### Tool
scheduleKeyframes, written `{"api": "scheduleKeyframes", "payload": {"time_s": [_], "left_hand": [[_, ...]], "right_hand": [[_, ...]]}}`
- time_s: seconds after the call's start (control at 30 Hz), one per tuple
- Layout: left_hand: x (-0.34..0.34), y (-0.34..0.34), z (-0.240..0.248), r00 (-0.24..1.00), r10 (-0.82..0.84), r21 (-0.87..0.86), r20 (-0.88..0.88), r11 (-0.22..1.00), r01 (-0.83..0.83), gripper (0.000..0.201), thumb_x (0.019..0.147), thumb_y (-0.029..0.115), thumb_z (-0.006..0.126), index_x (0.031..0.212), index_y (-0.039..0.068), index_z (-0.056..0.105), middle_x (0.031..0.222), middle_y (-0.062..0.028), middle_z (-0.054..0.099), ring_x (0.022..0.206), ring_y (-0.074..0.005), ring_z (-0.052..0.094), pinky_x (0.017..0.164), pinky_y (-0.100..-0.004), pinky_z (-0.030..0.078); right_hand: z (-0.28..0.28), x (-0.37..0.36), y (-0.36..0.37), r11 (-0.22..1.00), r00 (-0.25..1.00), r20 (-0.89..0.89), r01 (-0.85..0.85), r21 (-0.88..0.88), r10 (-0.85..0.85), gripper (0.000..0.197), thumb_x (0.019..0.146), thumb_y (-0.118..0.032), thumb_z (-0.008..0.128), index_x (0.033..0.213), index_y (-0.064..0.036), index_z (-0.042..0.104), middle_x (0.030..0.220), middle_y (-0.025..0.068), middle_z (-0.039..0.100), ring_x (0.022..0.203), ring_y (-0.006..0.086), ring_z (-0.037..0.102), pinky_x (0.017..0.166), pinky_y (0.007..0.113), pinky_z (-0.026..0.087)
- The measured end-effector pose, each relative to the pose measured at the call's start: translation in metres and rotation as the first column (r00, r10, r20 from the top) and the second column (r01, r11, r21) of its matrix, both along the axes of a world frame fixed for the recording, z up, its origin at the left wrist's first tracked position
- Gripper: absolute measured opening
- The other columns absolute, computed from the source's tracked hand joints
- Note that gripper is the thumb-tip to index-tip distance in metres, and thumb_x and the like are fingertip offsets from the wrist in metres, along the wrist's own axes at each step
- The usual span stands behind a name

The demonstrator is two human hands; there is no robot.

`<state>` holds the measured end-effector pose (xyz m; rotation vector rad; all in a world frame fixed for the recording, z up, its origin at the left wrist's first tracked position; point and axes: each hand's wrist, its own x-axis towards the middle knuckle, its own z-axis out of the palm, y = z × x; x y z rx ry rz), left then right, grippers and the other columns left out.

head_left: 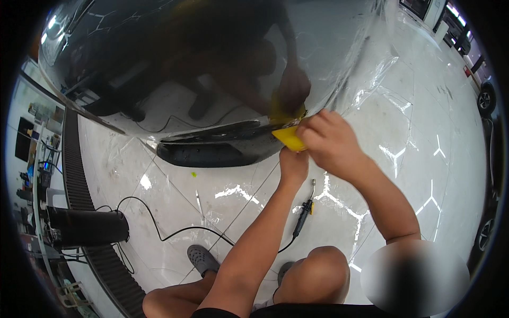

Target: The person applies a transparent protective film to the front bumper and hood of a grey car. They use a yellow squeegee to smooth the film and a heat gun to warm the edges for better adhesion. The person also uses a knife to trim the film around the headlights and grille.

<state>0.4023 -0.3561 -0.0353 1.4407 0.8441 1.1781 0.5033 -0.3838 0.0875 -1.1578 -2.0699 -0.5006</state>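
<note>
- One yellow squeegee [289, 138], flat and bright: at the lower corner of the dark, glossy car panel [212, 69], just right of the black trim [204, 153].
- One right hand [327, 135], mine: fingers curled, pinching the squeegee by its right-hand end, the rest of the yellow jutting out to the left.
- One left hand [294, 163], mine: directly under the squeegee, wrist below; its fingertips are hidden, so I cannot tell whether they pinch anything or merely press.
- Handling of the squeegee (my judgement): light, thin, fairly stiff with some flex, hard to break; best held by the broad end, thumb on one face and fingers on the other, leaving the working edge free.
- One sheet of clear film [377, 79], loose and wrinkled along the panel's right side: by its look, soft, light and easily creased; a hold on the outermost margin seems kindest to it.
- Panel surface: glossy (my arms mirrored in it), with droplets around the trim; I take it to be slippery, so a firm pinch suits.
- One torch-like tool [303, 218], black with a yellow part and metal nozzle, lying on the pale tiled floor [419, 212], near my knee.
- One black hose [154, 217], curving across the floor toward a black cylinder [90, 227] at left.
</note>
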Motion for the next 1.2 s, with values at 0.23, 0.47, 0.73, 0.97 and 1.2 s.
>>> {"api": "scheduleKeyframes", "payload": {"time_s": [0.23, 0.47, 0.73, 0.97, 1.2], "left_hand": [[-0.026, -0.016, 0.014, 0.929, -0.08, -0.119, -0.362, 0.992, 0.04, 0.027, 0.095, 0.008, 0.056, 0.12, -0.002, 0.054, 0.106, -0.0077, 0.066, 0.097, -0.0135, 0.061, 0.085, -0.0251, 0.046], [-0.052, -0.019, 0.039, 0.954, -0.004, -0.376, 0.301, 0.918, 0.123, 0.025, 0.094, 0.011, 0.06, 0.114, -0.004, 0.059, 0.099, -0.0067, 0.066, 0.089, -0.0106, 0.06, 0.083, -0.0248, 0.047], [-0.127, -0.048, 0.042, 0.98, -0.187, -0.403, -0.063, 0.903, 0.147, 0.028, 0.093, 0.016, 0.059, 0.113, -0.003, 0.062, 0.097, -0.0073, 0.067, 0.085, -0.0127, 0.06, 0.08, -0.0262, 0.048], [-0.208, -0.046, 0.076, 0.79, -0.318, -0.212, -0.524, 0.947, 0.24, 0.033, 0.089, 0.025, 0.064, 0.111, 0.0, 0.065, 0.099, -0.0151, 0.069, 0.083, -0.0229, 0.066, 0.077, -0.0326, 0.052], [-0.273, -0.021, 0.042, 0.944, -0.214, -0.419, -0.251, 0.903, 0.093, 0.033, 0.09, 0.023, 0.063, 0.113, -0.002, 0.064, 0.096, -0.0108, 0.069, 0.085, -0.018, 0.064, 0.079, -0.0292, 0.05]], "right_hand": [[0.019, -0.029, 0.003, 0.998, 0.975, 0.215, 0.051, 0.03, -0.056, 0.033, 0.054, -0.015, 0.067, 0.083, -0.01, 0.052, 0.082, 0.0046, 0.051, 0.073, 0.0229, 0.051, 0.059, 0.033, 0.043], [0.06, -0.045, -0.005, 0.991, 0.985, 0.135, 0.115, -0.061, -0.106, 0.026, 0.059, -0.016, 0.068, 0.078, -0.0098, 0.052, 0.084, 0.0066, 0.053, 0.076, 0.0236, 0.052, 0.062, 0.034, 0.044], [0.063, -0.069, 0.001, 0.983, 0.972, 0.167, 0.177, -0.039, -0.168, 0.018, 0.067, -0.013, 0.062, 0.083, -0.008, 0.055, 0.08, 0.0065, 0.051, 0.079, 0.0241, 0.052, 0.065, 0.034, 0.043], [0.056, -0.093, 0.011, 0.996, 0.982, 0.166, 0.086, 0.001, -0.085, 0.016, 0.067, -0.011, 0.062, 0.081, -0.007, 0.055, 0.078, 0.0059, 0.05, 0.072, 0.0225, 0.05, 0.059, 0.034, 0.042], [0.046, -0.157, 0.033, 0.988, 0.908, 0.406, 0.142, -0.064, -0.104, 0.015, 0.066, -0.009, 0.061, 0.075, -0.0074, 0.049, 0.074, 0.0064, 0.048, 0.073, 0.0244, 0.051, 0.061, 0.037, 0.043]]}}
